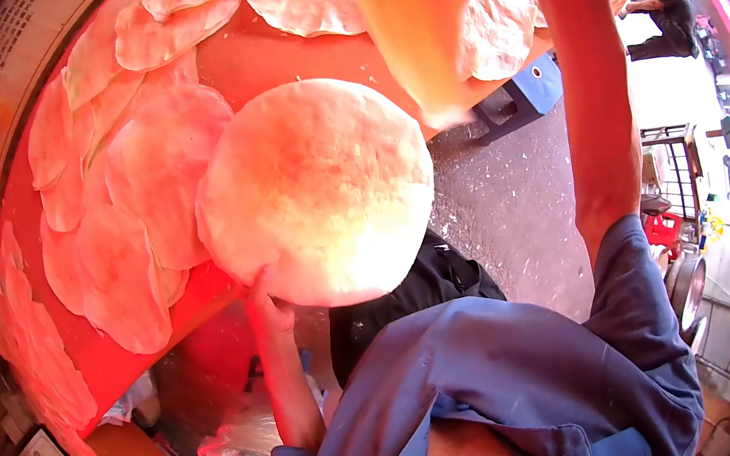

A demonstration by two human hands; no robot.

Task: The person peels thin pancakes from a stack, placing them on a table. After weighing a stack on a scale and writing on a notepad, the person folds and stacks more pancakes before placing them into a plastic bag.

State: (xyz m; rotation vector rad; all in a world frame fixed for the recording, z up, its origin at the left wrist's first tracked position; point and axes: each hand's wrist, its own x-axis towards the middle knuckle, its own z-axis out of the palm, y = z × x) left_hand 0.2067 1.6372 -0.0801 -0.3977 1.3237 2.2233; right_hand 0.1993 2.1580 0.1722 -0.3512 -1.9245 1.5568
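Note:
My left hand (271, 310) grips the lower left edge of a large round flatbread (319, 192), thumb on top and fingers hidden under it. This flatbread is held out flat over the table edge and overlaps others behind it. My right forearm (590, 78) stretches up to the top of the head view, where the hand is cut off. Beside that forearm hangs a second flatbread (422, 27), smeared by motion and tilted. What holds it is out of view. More flatbreads (117, 270) lie overlapping on the red table (241, 55).
A blue stool (536, 87) stands under the table's right side. Plastic bags (246, 447) lie below at the left. To the right are a metal rack (674, 155) and a red crate (663, 228). Another person (669, 13) is at the far right.

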